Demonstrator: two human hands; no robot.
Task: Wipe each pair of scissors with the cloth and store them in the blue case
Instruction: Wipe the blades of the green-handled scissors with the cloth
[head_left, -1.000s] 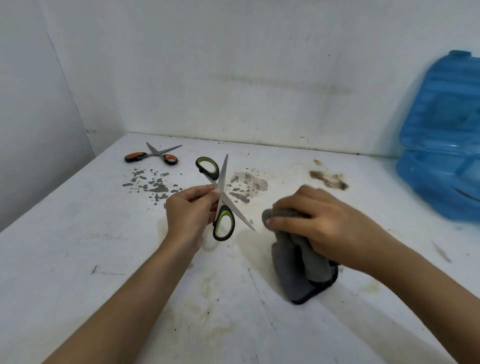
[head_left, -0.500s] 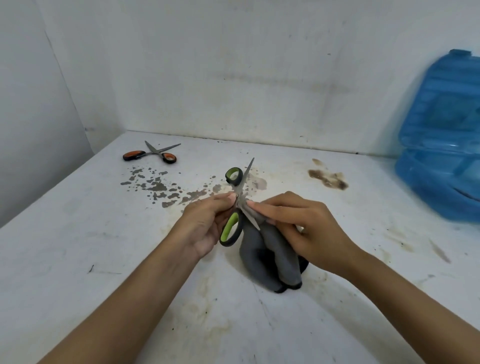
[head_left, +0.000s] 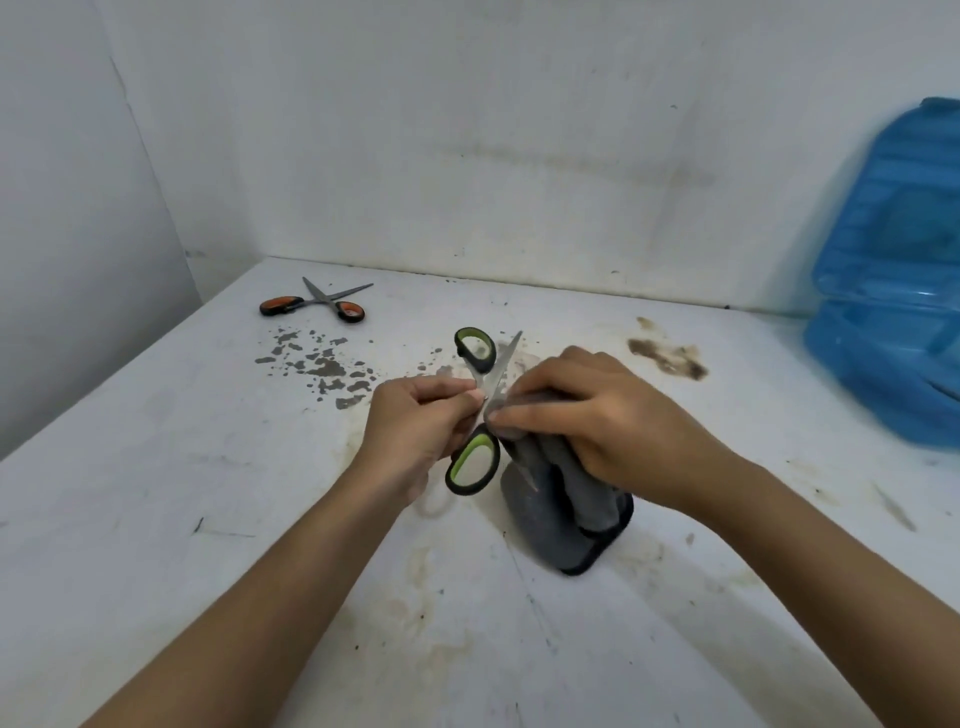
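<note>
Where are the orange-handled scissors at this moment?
In the head view, the orange-handled scissors lie open on the table at the far left, near the back wall, beyond the grey specks and away from both hands.

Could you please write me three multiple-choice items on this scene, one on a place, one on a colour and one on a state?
1. Where do the orange-handled scissors lie?
A. In the blue case
B. On the table's far left
C. Under the cloth

2. What colour lines the handles of the scissors being held?
A. Green
B. Red
C. White

3. How are the held scissors' blades?
A. Spread apart
B. Closed together
C. Taken apart

Answers:
1 B: they rest on the table near the back left corner, far from the blue case.
2 A: both loops are black with green inside.
3 A: the left hand holds them crossed open while the right hand presses the grey cloth to a blade.
</note>
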